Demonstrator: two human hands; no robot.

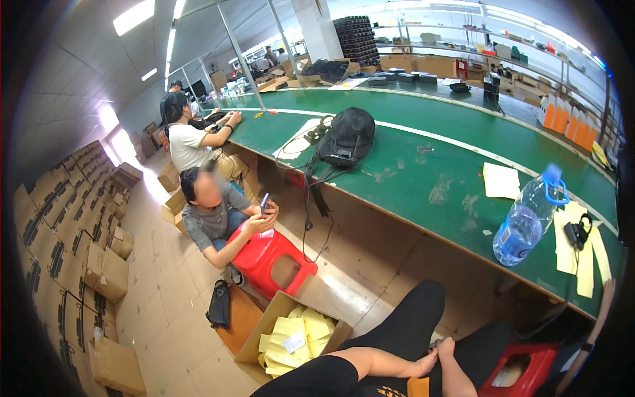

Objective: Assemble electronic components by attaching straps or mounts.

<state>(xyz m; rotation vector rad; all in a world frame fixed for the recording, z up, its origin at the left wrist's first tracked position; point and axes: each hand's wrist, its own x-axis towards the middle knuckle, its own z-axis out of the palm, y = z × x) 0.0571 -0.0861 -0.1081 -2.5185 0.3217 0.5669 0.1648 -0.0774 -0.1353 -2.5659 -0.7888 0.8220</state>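
Long green table (423, 165) runs past me; my hands meet on my lap, left hand (423, 362) and right hand (447, 349) touching, fingers loosely curled, holding nothing I can see. Nearest is the cardboard box of yellow envelopes (294, 337) on the floor left of my knee. I'd reach down left, slowly.

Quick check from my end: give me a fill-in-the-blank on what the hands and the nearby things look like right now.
1. The left hand and right hand rest together on the person's ____.
2. The open cardboard box on the floor holds ____ packets.
3. The water bottle stands on the ____ table.

Missing words: lap; yellow; green
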